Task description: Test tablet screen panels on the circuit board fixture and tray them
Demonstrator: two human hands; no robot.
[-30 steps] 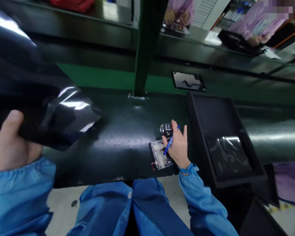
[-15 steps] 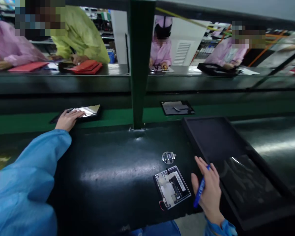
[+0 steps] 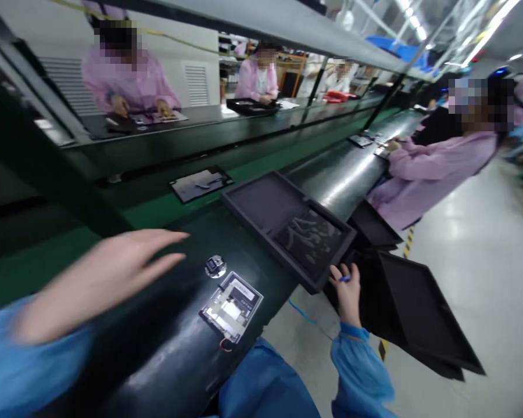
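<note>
My left hand (image 3: 108,278), blurred by motion, hangs over the dark bench with its fingers stretched out and holding nothing. My right hand (image 3: 348,293) keeps a blue marker pen (image 3: 345,278) between its fingers, mostly hidden by them. Its fingertips are at the near corner of a black foam tray (image 3: 272,247); I cannot tell if they grip it. A dark film-covered panel (image 3: 309,238) lies in the tray's near compartment. Between my hands are an opened electronic device (image 3: 232,307) with a thin wire, and a small round metallic part (image 3: 215,266).
A flat panel (image 3: 201,184) lies on the green strip (image 3: 157,215) behind. More black trays (image 3: 418,307) are stacked at the bench's right side. A co-worker in pink (image 3: 440,168) is at the right; others sit across the bench. A slanted green post (image 3: 47,151) stands at left.
The view has swung right. My left hand has left the shiny panel at the back left and come nearer. My right hand has moved to the tray's near corner with the marker pen.
</note>
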